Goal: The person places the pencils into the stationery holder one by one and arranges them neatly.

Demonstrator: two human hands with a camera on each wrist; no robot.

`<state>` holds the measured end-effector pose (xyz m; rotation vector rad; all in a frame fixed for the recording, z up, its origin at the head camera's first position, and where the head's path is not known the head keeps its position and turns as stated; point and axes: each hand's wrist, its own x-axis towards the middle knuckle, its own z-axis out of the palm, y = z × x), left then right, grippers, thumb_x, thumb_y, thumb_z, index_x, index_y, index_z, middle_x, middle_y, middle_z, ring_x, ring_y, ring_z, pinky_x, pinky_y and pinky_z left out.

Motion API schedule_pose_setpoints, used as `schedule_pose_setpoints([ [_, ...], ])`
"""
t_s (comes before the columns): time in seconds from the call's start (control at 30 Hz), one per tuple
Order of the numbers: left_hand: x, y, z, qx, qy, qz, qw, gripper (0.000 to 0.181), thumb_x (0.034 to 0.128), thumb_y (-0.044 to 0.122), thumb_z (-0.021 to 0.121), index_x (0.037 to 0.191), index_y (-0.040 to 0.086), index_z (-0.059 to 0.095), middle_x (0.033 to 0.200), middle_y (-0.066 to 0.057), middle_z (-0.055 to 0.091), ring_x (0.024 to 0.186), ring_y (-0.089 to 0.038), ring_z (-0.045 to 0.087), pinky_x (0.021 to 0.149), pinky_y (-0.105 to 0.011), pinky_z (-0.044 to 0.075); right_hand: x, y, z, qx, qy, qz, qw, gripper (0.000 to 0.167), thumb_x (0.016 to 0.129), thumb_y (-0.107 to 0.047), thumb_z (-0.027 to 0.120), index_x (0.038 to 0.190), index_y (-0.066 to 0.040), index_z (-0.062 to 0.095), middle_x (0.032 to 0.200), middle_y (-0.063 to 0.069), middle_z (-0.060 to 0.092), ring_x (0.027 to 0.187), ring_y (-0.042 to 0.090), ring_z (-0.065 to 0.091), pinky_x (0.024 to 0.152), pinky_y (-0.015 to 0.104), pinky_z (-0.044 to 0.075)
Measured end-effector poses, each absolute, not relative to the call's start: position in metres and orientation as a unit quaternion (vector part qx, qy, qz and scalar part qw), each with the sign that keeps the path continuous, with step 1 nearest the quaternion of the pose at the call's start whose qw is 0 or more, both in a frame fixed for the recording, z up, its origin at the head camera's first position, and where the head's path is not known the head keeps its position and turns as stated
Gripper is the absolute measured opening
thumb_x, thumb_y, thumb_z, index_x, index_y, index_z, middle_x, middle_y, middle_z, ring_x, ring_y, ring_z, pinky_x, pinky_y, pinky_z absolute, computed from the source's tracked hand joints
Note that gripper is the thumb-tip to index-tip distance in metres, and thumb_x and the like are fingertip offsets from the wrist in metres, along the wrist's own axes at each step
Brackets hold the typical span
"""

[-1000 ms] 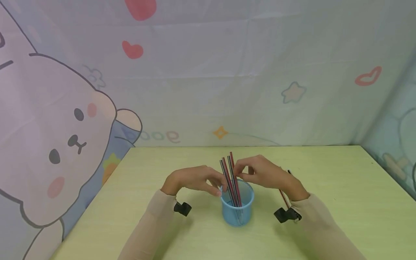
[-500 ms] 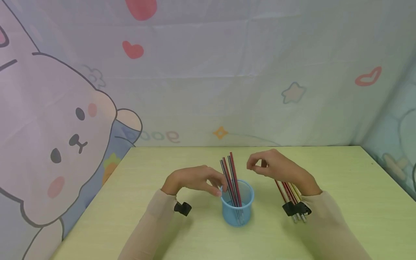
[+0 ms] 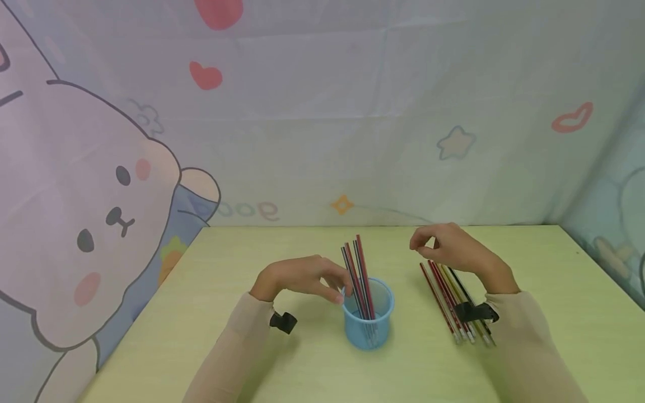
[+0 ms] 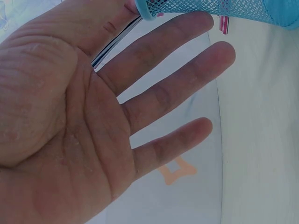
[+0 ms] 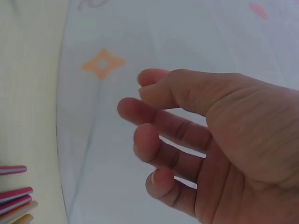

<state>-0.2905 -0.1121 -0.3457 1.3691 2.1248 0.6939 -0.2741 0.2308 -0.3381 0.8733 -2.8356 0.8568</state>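
Observation:
My left hand pinches the left rim of a light-blue mesh pencil cup between thumb and index finger; its other fingers stretch out straight in the left wrist view. Several red and dark striped pencils stand in the cup, leaning left. Over the far end of a row of loose pencils hovers my right hand. Its fingers are loosely bent, thumb near the index fingertip, with nothing held. Those loose pencils are red, yellow and black, lying side by side, partly hidden by the right wrist.
A pale yellow-green table carries everything. Behind it hangs a printed cloth with a cartoon bear at the left, and another cloth wall closes the right side. Black camera mounts sit below both wrists.
My right hand has moved away from the pencils in the cup, going right and up over the loose pencils, which now show more. The left hand and the cup have stayed put.

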Motion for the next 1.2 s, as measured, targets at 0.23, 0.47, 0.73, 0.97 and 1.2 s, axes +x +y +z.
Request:
schedule_pose_setpoints([
  [0.23, -0.290, -0.112, -0.346, 0.504, 0.783, 0.258, 0.258, 0.020, 0.0961, 0.024, 0.069, 0.110, 0.011, 0.068, 0.117, -0.008, 0.069, 0.106, -0.005, 0.064, 0.096, -0.030, 0.051, -0.279, 0.233, -0.348, 0.276, -0.925, 0.261, 0.030, 0.016, 0.095, -0.002, 0.061, 0.102, -0.012, 0.071, 0.099, 0.000, 0.069, 0.092, 0.021, 0.064, 0.077, 0.040, 0.052],
  [0.47, -0.289, -0.112, -0.344, 0.508, 0.780, 0.259, 0.257, 0.020, 0.0960, 0.023, 0.069, 0.111, 0.009, 0.067, 0.117, -0.008, 0.069, 0.106, -0.006, 0.064, 0.096, -0.030, 0.051, -0.283, 0.232, -0.356, 0.253, -0.938, 0.238, 0.000, 0.016, 0.094, -0.002, 0.060, 0.103, -0.013, 0.067, 0.100, 0.009, 0.069, 0.068, 0.015, 0.054, 0.065, 0.034, 0.046],
  [0.73, -0.289, -0.112, -0.344, 0.504, 0.782, 0.259, 0.258, 0.021, 0.0961, 0.024, 0.069, 0.111, 0.009, 0.067, 0.117, -0.007, 0.069, 0.105, -0.005, 0.065, 0.096, -0.030, 0.051, -0.288, 0.238, -0.369, 0.238, -0.940, 0.236, -0.063, 0.015, 0.094, -0.001, 0.059, 0.105, -0.010, 0.065, 0.100, 0.014, 0.068, 0.072, 0.018, 0.056, 0.063, 0.034, 0.047],
  [0.97, -0.289, -0.112, -0.344, 0.507, 0.780, 0.261, 0.256, 0.021, 0.0960, 0.023, 0.069, 0.111, 0.009, 0.067, 0.115, -0.005, 0.069, 0.106, -0.005, 0.065, 0.096, -0.030, 0.051, -0.293, 0.242, -0.384, 0.235, -0.931, 0.254, -0.114, 0.020, 0.092, 0.004, 0.057, 0.106, -0.008, 0.067, 0.092, 0.009, 0.067, 0.064, 0.015, 0.049, 0.059, 0.030, 0.041],
  [1.2, -0.289, -0.112, -0.343, 0.505, 0.781, 0.260, 0.258, 0.013, 0.0954, 0.024, 0.070, 0.107, 0.018, 0.067, 0.111, 0.009, 0.068, 0.106, -0.005, 0.065, 0.096, -0.031, 0.052, -0.289, 0.241, -0.391, 0.224, -0.923, 0.265, -0.169, 0.017, 0.088, 0.002, 0.064, 0.102, -0.008, 0.067, 0.094, 0.008, 0.064, 0.069, 0.017, 0.051, 0.061, 0.031, 0.044],
])
